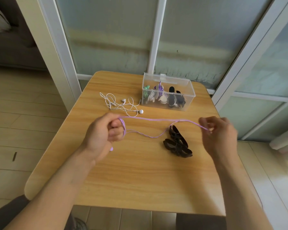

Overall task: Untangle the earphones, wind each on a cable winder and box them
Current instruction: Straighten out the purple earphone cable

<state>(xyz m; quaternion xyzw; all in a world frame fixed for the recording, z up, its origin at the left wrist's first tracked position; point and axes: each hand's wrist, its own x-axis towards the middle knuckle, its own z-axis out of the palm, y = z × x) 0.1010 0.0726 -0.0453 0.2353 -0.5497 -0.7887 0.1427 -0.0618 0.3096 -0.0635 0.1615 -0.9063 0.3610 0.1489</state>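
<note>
Left hand point(106, 130): curled in a fist, purple earphone cable point(156, 120) looped round its fingers as anchor.
Right hand point(218, 130): pinched the cable's far end, drawing it taut above the table point(140, 180).
Black cable winders point(177, 143): piled under the cable, within reach.
White earphones point(121, 103): tangled beside the clear box point(188, 90).

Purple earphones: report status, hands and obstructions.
Left hand grips the purple earphone cable looped round its fingers; right hand pinches the far end. Cable stretched above table. Black cable winders lie beneath; white earphones still tangled.
</note>
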